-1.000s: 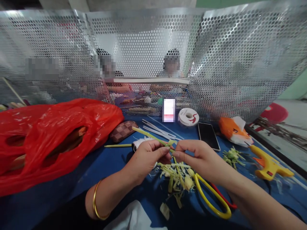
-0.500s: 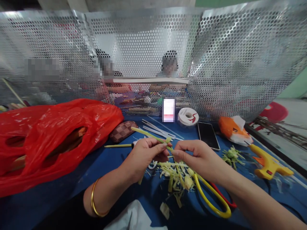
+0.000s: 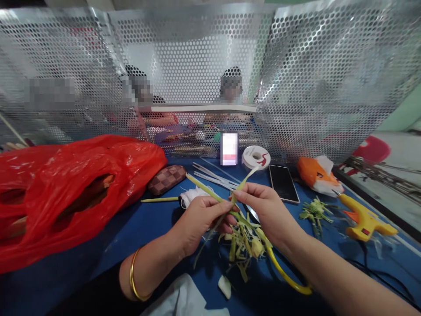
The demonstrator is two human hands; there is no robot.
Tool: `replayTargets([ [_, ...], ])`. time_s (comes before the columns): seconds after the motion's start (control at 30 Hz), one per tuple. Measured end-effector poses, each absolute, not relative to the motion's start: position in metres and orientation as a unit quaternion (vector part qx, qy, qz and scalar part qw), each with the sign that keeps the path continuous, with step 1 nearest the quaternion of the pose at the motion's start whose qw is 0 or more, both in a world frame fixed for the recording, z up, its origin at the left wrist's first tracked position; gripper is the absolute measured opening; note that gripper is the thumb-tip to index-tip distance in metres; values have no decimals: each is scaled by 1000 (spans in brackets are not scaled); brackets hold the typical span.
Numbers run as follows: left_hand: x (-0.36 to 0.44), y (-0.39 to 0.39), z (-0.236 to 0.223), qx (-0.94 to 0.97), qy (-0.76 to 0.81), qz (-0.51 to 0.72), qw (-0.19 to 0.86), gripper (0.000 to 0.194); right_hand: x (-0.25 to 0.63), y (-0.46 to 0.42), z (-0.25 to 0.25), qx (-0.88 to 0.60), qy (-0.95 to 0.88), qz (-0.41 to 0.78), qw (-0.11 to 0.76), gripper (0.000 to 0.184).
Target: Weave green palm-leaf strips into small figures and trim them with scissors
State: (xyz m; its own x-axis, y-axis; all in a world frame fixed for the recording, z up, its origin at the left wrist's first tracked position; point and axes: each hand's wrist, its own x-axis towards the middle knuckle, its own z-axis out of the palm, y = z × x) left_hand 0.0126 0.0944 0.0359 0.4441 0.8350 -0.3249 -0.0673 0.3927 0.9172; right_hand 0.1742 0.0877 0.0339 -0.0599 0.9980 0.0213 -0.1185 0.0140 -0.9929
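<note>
My left hand is closed on a thin pale green stalk that slants up and left. At its fingertips a flat leaf strip crosses the stalk, and my right hand pinches this strip, its free end sticking up. Thin trailing ends hang below the left fingers. Beneath the hands lies a pile of yellow-green plant scraps. Scissors with a yellow handle lie partly hidden under my right forearm. A bundle of white thread sits just behind my left hand.
A red plastic bag fills the left side, beside a checkered pouch. Behind are white strips, a ribbon spool and a phone. A yellow glue gun and tissue pack lie right. People sit behind a perforated screen.
My right hand has risen slightly, and the leaf strip's end now stands up above its fingers. My left hand keeps hold of the stalk. The view has shifted slightly.
</note>
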Motion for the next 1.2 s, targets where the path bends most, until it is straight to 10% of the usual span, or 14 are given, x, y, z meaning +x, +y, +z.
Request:
replayTargets([
  [1.2,13,96,32,468,388,279,744,36,185,95,38,-501,-605,387,483,29],
])
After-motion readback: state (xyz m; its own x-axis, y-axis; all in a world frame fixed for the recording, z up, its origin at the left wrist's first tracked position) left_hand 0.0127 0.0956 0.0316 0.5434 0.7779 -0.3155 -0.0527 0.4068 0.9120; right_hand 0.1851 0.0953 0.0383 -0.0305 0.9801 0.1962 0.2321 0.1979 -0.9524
